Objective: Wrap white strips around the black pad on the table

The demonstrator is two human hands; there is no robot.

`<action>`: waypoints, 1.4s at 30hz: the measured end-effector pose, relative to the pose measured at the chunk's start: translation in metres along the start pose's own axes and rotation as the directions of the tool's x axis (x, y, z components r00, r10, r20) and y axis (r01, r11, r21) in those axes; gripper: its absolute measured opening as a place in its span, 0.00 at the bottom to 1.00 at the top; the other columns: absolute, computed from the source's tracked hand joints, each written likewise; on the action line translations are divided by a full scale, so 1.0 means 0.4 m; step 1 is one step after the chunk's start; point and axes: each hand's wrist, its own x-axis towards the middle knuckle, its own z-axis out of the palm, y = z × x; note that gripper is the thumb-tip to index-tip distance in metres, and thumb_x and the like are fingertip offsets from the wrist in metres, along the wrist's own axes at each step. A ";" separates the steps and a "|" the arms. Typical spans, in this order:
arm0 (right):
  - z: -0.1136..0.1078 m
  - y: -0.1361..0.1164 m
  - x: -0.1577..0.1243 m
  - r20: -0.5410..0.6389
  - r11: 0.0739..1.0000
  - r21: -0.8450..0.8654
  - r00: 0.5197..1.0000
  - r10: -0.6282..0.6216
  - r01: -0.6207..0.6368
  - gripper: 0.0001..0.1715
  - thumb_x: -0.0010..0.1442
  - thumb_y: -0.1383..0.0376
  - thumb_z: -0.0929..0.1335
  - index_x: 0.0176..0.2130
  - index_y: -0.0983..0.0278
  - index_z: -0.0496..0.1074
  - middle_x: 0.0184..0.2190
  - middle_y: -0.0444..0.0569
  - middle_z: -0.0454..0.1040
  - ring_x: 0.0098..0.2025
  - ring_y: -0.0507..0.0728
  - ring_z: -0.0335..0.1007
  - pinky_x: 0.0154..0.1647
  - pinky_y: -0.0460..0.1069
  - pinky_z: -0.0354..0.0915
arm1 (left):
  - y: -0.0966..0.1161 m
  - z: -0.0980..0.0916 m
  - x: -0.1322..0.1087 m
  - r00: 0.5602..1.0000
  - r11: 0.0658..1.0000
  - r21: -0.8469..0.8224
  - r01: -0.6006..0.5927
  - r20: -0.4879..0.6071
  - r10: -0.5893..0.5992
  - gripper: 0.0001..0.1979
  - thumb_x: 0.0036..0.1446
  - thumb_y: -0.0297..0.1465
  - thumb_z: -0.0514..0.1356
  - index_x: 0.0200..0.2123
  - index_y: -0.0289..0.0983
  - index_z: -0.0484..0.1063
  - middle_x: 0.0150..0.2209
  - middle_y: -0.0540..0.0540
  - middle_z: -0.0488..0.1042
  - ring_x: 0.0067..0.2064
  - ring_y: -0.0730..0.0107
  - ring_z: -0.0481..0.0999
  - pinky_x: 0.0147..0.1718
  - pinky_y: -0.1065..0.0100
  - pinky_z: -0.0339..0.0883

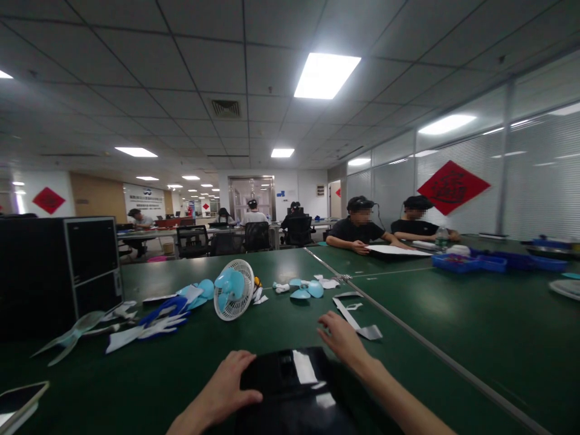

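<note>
A glossy black casing (294,393), whose kind I cannot tell, lies at the bottom middle on the green table (457,314). My left hand (231,383) holds its left edge, with the thumb over the top face and the fingers along the far left corner. My right hand (342,338) hovers off the far right corner of the casing, apart from it, its fingers loosely bent and nothing in them. Just beyond that hand lies a bent white strip (356,320). The near end of the casing is cut off by the frame.
A white fan grille with light-blue blades (233,290) stands mid-table. Nearby lie loose blue blades (306,289) and white-and-blue gloves (149,326). A black computer tower (93,260) stands left, a phone (20,402) lower left. Blue trays (469,263) and two seated people (362,226) are at right.
</note>
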 end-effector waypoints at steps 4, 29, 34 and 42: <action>-0.041 0.127 -0.001 -0.043 0.969 -0.187 0.986 0.159 -0.164 0.13 0.59 0.63 0.63 0.43 0.66 0.70 0.43 0.55 0.71 0.43 0.59 0.70 0.42 0.50 0.62 | 0.008 -0.003 -0.003 1.000 1.000 -0.007 0.007 0.010 -0.007 0.40 0.44 0.51 0.62 0.59 0.38 0.61 0.60 0.42 0.61 0.60 0.56 0.60 0.59 0.62 0.53; -0.043 0.264 -0.015 0.074 0.904 -0.289 0.934 0.349 -0.315 0.14 0.59 0.67 0.58 0.36 0.65 0.71 0.39 0.57 0.76 0.40 0.60 0.73 0.34 0.49 0.62 | -0.017 -0.016 0.001 0.992 0.991 -0.049 0.123 -0.023 -0.125 0.39 0.46 0.46 0.61 0.61 0.38 0.58 0.63 0.43 0.58 0.64 0.55 0.55 0.62 0.60 0.48; -0.057 0.259 -0.012 0.079 0.894 -0.282 0.920 0.383 -0.348 0.14 0.57 0.68 0.58 0.35 0.65 0.71 0.39 0.57 0.76 0.39 0.61 0.74 0.32 0.50 0.62 | -0.044 -0.004 0.012 0.994 0.993 -0.064 0.101 -0.023 -0.103 0.39 0.50 0.46 0.59 0.62 0.37 0.55 0.65 0.43 0.53 0.65 0.58 0.53 0.64 0.62 0.46; -0.126 0.271 -0.024 -0.070 0.848 -0.244 0.881 0.468 -0.470 0.17 0.60 0.66 0.57 0.38 0.65 0.72 0.38 0.58 0.77 0.38 0.62 0.74 0.32 0.50 0.61 | -0.066 0.009 0.023 0.998 0.999 -0.019 0.045 -0.048 -0.046 0.38 0.52 0.47 0.57 0.63 0.38 0.54 0.66 0.43 0.53 0.65 0.57 0.52 0.64 0.60 0.45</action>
